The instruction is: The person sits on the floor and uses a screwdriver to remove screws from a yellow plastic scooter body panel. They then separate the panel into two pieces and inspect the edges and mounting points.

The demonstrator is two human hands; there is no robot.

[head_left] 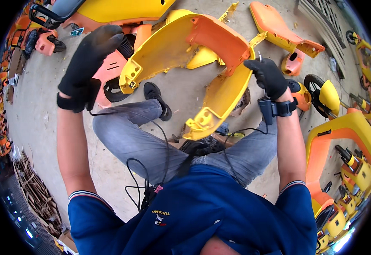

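A curved yellow and orange plastic scooter body panel (226, 40) is held up above the floor in front of my knees. My right hand (269, 76), in a black glove, is closed on its right edge. A thin white stick (260, 56) pokes up by those fingers. My left hand (92, 57), also gloved in black, is raised at the left, apart from the panel. Its fingers are curled and slightly blurred, and whatever they may hold is hidden. Close to its fingertips is a black ribbed part (127, 46) of a scooter.
A yellow scooter body (121, 10) lies across the far left, with a pink-orange panel (111, 72) below it. An orange and yellow cover (275, 25) is on the floor at far right. A scooter frame (317, 157) stands at the right. Black cables (166, 140) hang from my wrists.
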